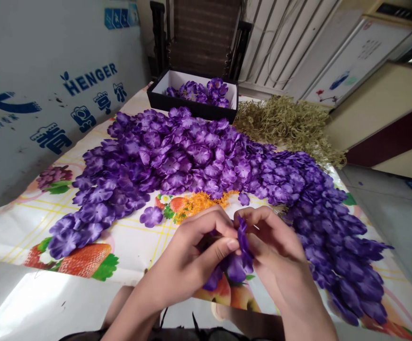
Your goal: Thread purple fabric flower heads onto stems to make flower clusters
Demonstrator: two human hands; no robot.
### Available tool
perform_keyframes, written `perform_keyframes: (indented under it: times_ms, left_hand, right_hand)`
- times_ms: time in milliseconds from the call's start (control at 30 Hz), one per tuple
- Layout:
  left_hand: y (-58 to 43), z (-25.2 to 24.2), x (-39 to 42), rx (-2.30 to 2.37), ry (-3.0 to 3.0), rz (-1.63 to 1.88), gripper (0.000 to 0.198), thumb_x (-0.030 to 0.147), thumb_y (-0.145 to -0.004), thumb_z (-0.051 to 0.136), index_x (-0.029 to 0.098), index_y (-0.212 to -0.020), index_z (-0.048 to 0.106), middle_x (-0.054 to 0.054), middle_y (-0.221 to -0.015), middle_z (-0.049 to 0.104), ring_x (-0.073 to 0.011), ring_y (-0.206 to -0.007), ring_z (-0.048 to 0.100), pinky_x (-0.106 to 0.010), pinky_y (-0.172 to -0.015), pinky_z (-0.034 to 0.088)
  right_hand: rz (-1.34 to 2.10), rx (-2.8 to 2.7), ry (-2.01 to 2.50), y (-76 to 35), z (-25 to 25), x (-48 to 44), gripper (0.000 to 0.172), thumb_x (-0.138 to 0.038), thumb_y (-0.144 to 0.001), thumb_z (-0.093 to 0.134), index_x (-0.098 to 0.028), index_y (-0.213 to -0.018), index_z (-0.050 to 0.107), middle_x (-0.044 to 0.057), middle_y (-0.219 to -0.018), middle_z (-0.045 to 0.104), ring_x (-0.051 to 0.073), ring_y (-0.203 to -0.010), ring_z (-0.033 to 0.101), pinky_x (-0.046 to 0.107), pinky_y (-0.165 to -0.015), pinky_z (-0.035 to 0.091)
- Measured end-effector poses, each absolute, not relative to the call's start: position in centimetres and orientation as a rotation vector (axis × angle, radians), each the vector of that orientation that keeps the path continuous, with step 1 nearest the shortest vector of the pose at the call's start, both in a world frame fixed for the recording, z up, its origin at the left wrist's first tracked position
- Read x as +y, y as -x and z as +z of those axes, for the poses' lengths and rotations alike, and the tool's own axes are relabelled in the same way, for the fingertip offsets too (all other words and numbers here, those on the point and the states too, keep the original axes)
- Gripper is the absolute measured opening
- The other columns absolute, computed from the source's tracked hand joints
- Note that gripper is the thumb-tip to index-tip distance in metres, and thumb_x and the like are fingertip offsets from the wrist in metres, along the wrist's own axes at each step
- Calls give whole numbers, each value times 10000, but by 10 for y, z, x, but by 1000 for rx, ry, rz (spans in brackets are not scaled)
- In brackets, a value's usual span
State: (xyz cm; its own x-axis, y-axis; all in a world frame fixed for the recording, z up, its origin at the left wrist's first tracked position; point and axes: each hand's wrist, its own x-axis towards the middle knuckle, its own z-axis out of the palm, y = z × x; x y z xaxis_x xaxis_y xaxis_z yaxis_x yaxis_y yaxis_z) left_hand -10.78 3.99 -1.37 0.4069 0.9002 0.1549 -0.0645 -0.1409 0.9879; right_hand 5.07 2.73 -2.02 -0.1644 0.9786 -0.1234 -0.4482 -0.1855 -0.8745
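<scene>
Close together above the table's near edge, both my hands are at work on purple artificial flowers. My left hand (202, 251) is closed, thumb and forefinger pinched, with purple petals (236, 269) hanging beneath its fingers. In my right hand (273, 241) a purple artificial flower (243, 239) is gripped edge-on between thumb and fingers. Whatever stem or centre lies between the fingertips is hidden. Just beyond my hands lies a small heap of orange artificial stamens (201, 204). A wide pile of loose purple petal pieces (192, 151) curves around behind them, and a single petal piece (151, 217) lies apart on the left.
A black box with a white inside (193, 108) holds purple flowers at the back. Right of it sits a heap of olive-green stems (286, 123). A fruit-patterned tablecloth (128, 237) covers the table. A chair (206, 38) stands behind, a grey-white printed panel (49, 57) at left.
</scene>
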Motion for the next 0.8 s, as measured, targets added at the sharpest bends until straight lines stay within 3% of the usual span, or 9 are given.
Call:
perform_keyframes:
  times_ms: [800]
  left_hand:
    - [102, -17, 46, 734, -1373, 973, 161, 183, -903, 572, 157, -744, 581, 16, -720, 545, -89, -654, 496, -195, -585, 401]
  right_hand:
    - [1629, -891, 815, -58, -17, 25, 181, -187, -803, 704, -255, -952, 626, -14, -916, 615, 112, -865, 564, 185, -743, 447]
